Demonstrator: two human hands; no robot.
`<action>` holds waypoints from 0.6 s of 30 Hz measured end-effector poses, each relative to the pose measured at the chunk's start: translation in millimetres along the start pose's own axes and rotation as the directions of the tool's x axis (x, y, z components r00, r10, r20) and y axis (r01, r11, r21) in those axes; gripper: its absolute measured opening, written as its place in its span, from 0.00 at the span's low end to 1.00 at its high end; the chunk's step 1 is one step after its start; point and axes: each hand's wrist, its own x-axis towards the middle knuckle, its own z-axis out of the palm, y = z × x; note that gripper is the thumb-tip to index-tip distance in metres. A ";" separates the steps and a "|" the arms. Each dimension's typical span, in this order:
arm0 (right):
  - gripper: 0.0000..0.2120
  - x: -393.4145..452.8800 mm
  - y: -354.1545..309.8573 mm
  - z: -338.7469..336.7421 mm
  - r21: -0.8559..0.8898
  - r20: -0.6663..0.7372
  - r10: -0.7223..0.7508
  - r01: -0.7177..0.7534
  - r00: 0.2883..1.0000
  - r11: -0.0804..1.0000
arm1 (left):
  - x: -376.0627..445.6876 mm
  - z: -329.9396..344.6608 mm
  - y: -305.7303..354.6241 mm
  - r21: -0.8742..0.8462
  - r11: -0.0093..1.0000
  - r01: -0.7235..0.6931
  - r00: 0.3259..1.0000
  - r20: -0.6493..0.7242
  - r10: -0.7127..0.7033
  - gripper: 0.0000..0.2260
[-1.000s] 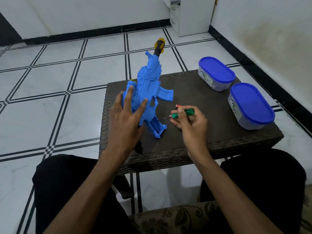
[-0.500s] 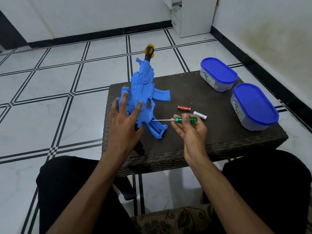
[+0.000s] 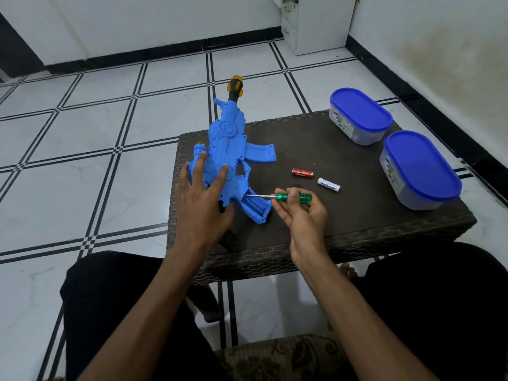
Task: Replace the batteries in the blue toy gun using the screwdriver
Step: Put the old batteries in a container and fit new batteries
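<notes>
- The gun [image 3: 229, 149] lies on the left part of the dark woven bench [image 3: 357, 221], its yellow-and-black muzzle poking past the far edge, its grip end nearest the person.
- The left hand [image 3: 203, 199] rests flat on the gun's rear half, fingers straight and spread, pressing it down; the fingertips reach toward the green-tipped part on the gun's left side.
- The right hand [image 3: 301, 213] is just right of the gun and pinches the green handle of the screwdriver [image 3: 286, 197] between thumb and curled fingers.
- The screwdriver lies almost level, shaft pointing left; its tip meets the gun just above the open ribbed compartment at the grip end.
- Two batteries lie loose on the bench just beyond the right hand: a red battery [image 3: 302, 173] and, to its right, a white battery [image 3: 329, 184], near each other but apart.
- Two tubs with blue lids stand at the bench's right side, the far tub [image 3: 360, 115] and the near tub [image 3: 420, 169], well apart from both hands.
</notes>
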 end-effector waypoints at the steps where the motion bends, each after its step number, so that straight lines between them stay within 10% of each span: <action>1: 0.03 0.3 0.8 -0.9 -0.017 -0.001 -0.006 0.006 1.000 1.000 | -0.1 0.5 -0.5 0.000 1.000 0.003 1.000 0.003 -0.003 0.32; 18: 0.02 -1.4 -5.9 -8.6 0.104 -0.002 0.147 -0.146 0.989 0.984 | -1.7 3.6 -5.3 -0.018 1.000 0.018 1.000 0.003 -0.018 0.31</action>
